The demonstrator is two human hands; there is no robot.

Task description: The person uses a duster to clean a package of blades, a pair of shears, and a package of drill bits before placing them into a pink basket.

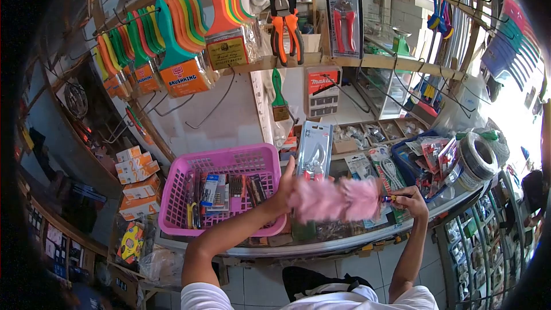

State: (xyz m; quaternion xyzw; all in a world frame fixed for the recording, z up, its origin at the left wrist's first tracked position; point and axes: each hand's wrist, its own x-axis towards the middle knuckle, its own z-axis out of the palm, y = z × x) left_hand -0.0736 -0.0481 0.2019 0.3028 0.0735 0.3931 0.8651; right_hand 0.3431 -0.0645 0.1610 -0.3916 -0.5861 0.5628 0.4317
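The right hand [406, 201] is clamped on the handle [387, 198] of a fluffy pink duster [338, 200], its head blurred and held sideways over the counter [336, 246]. The left hand [281, 191] is up by the duster's other end; from here I can't tell whether it grips the fluff or only hangs beside it. I'd judge the step in hand to be working the duster over the goods, and the next move calls for a light wrist: the carded clippers [314, 148] stand just behind. Around them sit a pink basket [261, 152], a blue tray [400, 158] and, overhead, hanging pliers [281, 3] and paintbrushes [181, 77]
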